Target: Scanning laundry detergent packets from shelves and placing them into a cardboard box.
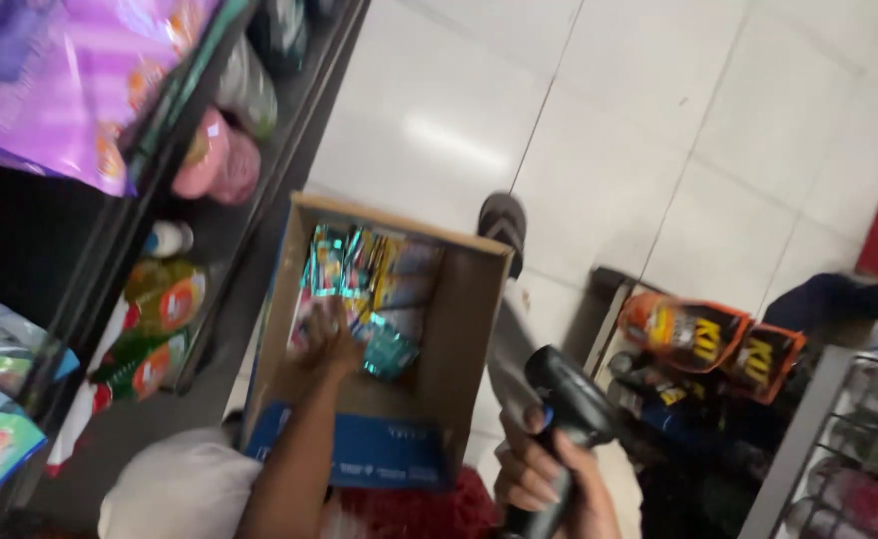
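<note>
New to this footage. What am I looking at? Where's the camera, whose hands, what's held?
There is one picture, from a camera worn on a person's head, looking down in a shop aisle. No machine: two bare hands. The left hand reaches into an open cardboard box and rests on the small shiny packets inside. The right hand grips a black handheld scanner. The box sits above the white tiled floor. Shelves of packaged goods stand at left, and orange and black pouches at right. The image is blurred.
</note>
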